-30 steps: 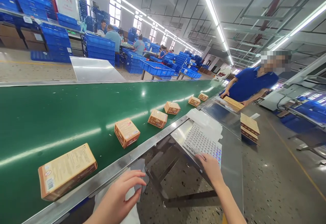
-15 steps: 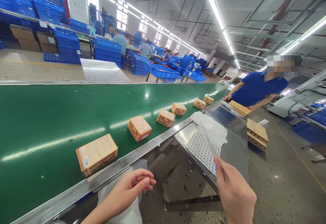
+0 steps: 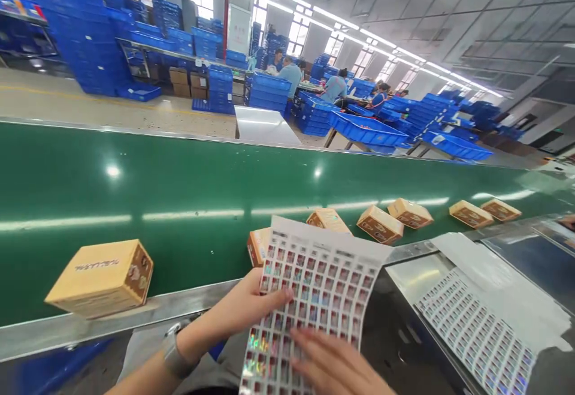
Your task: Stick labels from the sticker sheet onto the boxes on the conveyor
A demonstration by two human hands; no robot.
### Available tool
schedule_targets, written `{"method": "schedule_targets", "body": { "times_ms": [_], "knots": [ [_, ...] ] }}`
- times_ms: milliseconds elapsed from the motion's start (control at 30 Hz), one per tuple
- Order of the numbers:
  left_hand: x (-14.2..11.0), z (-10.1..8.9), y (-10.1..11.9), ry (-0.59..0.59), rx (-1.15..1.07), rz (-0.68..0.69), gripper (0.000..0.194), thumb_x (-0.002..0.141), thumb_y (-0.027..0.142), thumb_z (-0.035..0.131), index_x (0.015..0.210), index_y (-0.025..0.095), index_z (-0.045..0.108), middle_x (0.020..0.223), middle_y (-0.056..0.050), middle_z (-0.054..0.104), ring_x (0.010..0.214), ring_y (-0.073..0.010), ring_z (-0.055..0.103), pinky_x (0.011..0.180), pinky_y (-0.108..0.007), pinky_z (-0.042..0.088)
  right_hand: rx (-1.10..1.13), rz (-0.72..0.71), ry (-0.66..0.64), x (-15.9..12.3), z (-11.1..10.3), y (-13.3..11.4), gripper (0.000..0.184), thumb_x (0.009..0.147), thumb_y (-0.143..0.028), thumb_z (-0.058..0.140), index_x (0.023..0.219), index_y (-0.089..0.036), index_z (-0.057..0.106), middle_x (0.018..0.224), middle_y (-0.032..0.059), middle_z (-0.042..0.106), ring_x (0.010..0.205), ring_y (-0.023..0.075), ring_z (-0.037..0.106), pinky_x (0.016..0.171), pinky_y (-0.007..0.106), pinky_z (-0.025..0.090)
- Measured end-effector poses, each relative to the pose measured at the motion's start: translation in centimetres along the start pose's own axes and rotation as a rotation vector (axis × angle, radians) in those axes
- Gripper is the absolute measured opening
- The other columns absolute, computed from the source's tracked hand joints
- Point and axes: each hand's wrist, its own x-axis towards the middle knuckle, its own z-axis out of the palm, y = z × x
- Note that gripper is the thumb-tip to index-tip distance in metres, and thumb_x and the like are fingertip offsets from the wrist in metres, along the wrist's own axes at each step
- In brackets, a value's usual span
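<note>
A sheet of small shiny square stickers [image 3: 321, 275] is held up in front of me, its top edge leaning over the conveyor. My left hand [image 3: 258, 299] grips its left edge, thumb on the printed face and fingers behind. Across the lower part of the sheet lies my right hand [image 3: 335, 359], fingers stretched out and somewhat blurred. Behind the sheet, a small orange-brown box [image 3: 257, 249] is partly covered. Another tan carton [image 3: 101, 278] rests on the green belt to the left, near its metal edge.
Several more cartons [image 3: 380, 225] line the green conveyor belt [image 3: 188, 173] to the right. More sticker sheets [image 3: 476, 329] and white backing paper [image 3: 498, 269] lie on a metal side table. Beyond the belt are blue crates [image 3: 368, 128] and seated people.
My right hand has brought a sticker sheet from the side table to my front, and my left hand now grips it. The view has swung left; another carton shows at left.
</note>
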Motion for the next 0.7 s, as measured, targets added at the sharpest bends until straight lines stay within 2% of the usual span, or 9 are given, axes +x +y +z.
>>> {"method": "schedule_targets", "body": {
  "times_ms": [67,133,267,400,467,500,567,633,700],
  "knots": [
    [-1.3,0.0,-0.2,-0.047,0.084,0.042,0.031,0.085,0.045,0.065,0.096,0.016,0.069,0.088,-0.002,0.071,0.079,-0.0178,0.062,0.078,-0.031,0.051,-0.091,0.098,0.114,1.7,-0.3,0.5,0.043,0.1,-0.04,0.052,0.139,-0.024,0.054,0.132,0.0093,0.066,0.121,0.0262,0.063,0.096,0.039,0.057],
    [-2.4,0.2,-0.2,-0.06,0.161,0.068,0.022,0.086,0.037,0.061,0.087,0.016,0.067,0.076,0.001,0.065,0.068,-0.0132,0.053,0.068,-0.026,0.047,-0.141,0.196,0.158,3.9,-0.4,1.0,0.044,0.098,-0.036,0.056,0.138,-0.021,0.054,0.137,0.0138,0.061,0.128,0.0306,0.057,0.1,0.049,0.053],
    [-3.9,0.6,0.5,0.01,0.224,0.027,0.009,0.081,0.024,0.057,0.077,0.016,0.06,0.065,0.005,0.047,0.059,-0.0095,0.036,0.055,-0.02,0.035,0.044,0.207,0.108,7.5,-0.2,1.6,0.03,0.097,-0.035,0.059,0.122,-0.019,0.064,0.112,0.0107,0.073,0.102,0.0238,0.07,0.084,0.039,0.061],
    [-4.7,0.8,1.6,0.087,0.276,0.054,0.01,0.083,0.025,0.054,0.078,0.017,0.059,0.07,0.004,0.052,0.064,-0.0109,0.041,0.059,-0.021,0.038,0.301,0.221,0.026,8.6,-0.1,1.5,0.024,0.095,-0.04,0.061,0.104,-0.019,0.069,0.089,0.006,0.075,0.078,0.0179,0.072,0.065,0.027,0.061],
    [-4.9,0.8,1.8,0.117,0.344,0.066,0.014,0.085,0.026,0.055,0.074,0.017,0.057,0.069,0.004,0.054,0.064,-0.0113,0.045,0.06,-0.021,0.04,0.368,0.252,0.014,8.4,-0.1,1.3,0.019,0.095,-0.036,0.062,0.101,-0.02,0.07,0.085,0.0046,0.075,0.074,0.0167,0.072,0.062,0.025,0.061],
    [-5.0,0.7,1.8,0.153,0.37,0.071,0.013,0.086,0.026,0.056,0.075,0.018,0.056,0.07,0.004,0.055,0.065,-0.0117,0.048,0.061,-0.021,0.043,0.382,0.273,0.019,8.2,-0.1,1.3,0.015,0.095,-0.031,0.062,0.101,-0.021,0.07,0.086,0.0043,0.075,0.074,0.0166,0.072,0.063,0.025,0.061],
    [-5.0,0.6,1.5,0.316,0.412,0.121,0.006,0.084,0.025,0.06,0.083,0.019,0.058,0.077,0.002,0.06,0.069,-0.0131,0.055,0.066,-0.022,0.048,0.389,0.306,0.036,7.8,-0.1,1.2,0.011,0.093,-0.023,0.062,0.101,-0.022,0.07,0.087,0.004,0.075,0.077,0.017,0.072,0.066,0.026,0.061],
    [-5.0,0.4,1.1,0.512,0.474,0.223,0.02,0.081,0.024,0.067,0.099,0.022,0.06,0.095,-0.001,0.066,0.082,-0.016,0.062,0.077,-0.026,0.053,0.398,0.322,0.045,7.4,0.0,1.2,0.011,0.092,-0.017,0.063,0.099,-0.023,0.07,0.086,0.0037,0.074,0.078,0.0173,0.071,0.067,0.027,0.061],
    [-4.9,0.3,0.9,0.581,0.579,0.356,0.025,0.083,0.023,0.07,0.107,0.024,0.063,0.112,-0.004,0.067,0.099,-0.0194,0.064,0.089,-0.03,0.052,0.424,0.329,0.04,7.0,0.0,1.2,0.011,0.092,-0.015,0.062,0.096,-0.023,0.069,0.084,0.0029,0.073,0.076,0.017,0.07,0.067,0.027,0.06]
  ]
}}
